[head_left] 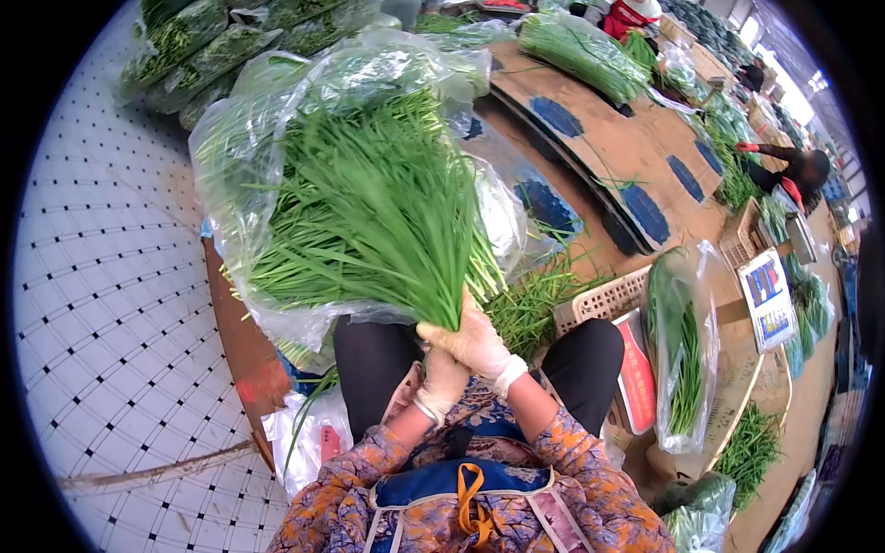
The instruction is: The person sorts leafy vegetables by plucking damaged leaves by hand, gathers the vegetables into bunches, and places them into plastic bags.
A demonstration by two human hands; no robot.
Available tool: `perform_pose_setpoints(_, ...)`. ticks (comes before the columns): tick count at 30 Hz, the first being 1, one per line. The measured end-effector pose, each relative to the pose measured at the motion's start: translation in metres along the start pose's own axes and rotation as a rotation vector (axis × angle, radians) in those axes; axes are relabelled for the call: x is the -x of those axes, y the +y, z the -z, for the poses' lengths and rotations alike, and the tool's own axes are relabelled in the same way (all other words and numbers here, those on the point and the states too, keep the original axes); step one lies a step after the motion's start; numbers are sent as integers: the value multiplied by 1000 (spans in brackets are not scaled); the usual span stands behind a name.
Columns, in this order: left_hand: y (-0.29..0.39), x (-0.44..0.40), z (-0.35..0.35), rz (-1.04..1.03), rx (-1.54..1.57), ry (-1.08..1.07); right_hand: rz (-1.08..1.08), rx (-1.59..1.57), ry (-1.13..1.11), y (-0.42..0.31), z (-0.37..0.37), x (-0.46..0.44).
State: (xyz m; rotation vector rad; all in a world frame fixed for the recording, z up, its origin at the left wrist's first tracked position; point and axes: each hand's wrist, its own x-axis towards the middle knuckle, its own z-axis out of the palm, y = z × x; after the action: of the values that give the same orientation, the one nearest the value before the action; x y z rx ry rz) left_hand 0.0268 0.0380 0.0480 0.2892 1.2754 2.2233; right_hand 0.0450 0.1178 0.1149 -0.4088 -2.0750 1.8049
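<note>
In front of my lap is a bunch of garlic chives (387,203), its long green leaves fanning up and away. My right hand (475,343), in a pale thin glove, is wrapped round the narrow gathered end. Just below it my left hand (442,380), gloved alike, is closed at the same end of the bunch; the right hand partly covers its fingers. Behind and under the fanned leaves lies a large clear plastic bag (244,166), opened wide, with more chives inside.
Filled bags of greens (198,55) are stacked at upper left beside the tiled wall (111,276). To the right are a plastic crate (604,300), a bagged bunch (684,369), a scale display (767,300) and loose chives (747,452). Co-workers (788,175) sit further back.
</note>
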Motion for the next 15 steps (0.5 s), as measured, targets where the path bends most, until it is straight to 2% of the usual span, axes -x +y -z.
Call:
perform_pose_setpoints(1,5,8,-7,-40,-449,-39,-39,-180,100,19,-1,-2)
perform_pose_setpoints(2,13,16,-15,-97,-895,-60,-190,-375,137,8,7,0)
perform_pose_setpoints(3,13,19,-20,-100,-888,-80,-339,-570,174,-2,19,3)
perform_pose_setpoints(5,10,26,-28,142,-737,-289,-312,-725,321,3,46,8)
perform_pose_setpoints(6,23,28,-33,199,-843,-500,-309,-844,307,10,64,11)
perform_pose_setpoints(7,36,34,-42,439,-749,-555,-303,-965,292,16,83,17)
perform_pose_setpoints(9,5,31,-16,368,-838,-780,-296,-963,302,2,111,31)
perform_pose_setpoints(11,-7,17,-10,348,-851,-781,-248,-930,276,-4,133,46)
perform_pose_setpoints(12,-4,5,-18,252,-925,-833,-253,-906,313,-13,140,53)
perform_pose_setpoints(13,-2,-4,-30,32,-1013,-874,-242,-903,338,-20,148,59)
perform_pose_setpoints(15,5,-24,-65,-268,-1099,-1005,-279,-645,271,-31,164,68)
